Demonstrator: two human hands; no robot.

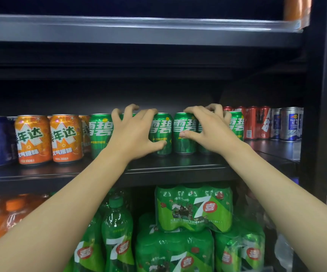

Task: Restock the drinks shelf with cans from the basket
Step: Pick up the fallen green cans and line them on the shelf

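— Both hands are up on the shelf (178, 169). Left hand (134, 134) is cupped over a green can (161, 134), fingers curled across the top and thumb pressed on its front; right hand (207, 130) grips the next green can (184, 134) the same way.

— Where's the basket?

— Out of sight. These cans stand upright in the green row, between the orange cans (66, 138) and the red cans (257, 122).

— What could go wrong?

— The two gripped cans nearly touch. Pushed back unevenly, I'd judge one could knock the other, or tip a neighbour hidden under the palms.

— And the front lip?

— The cans stand close behind it; dragging one forward could send it over the edge onto the green packs (194, 209) below.
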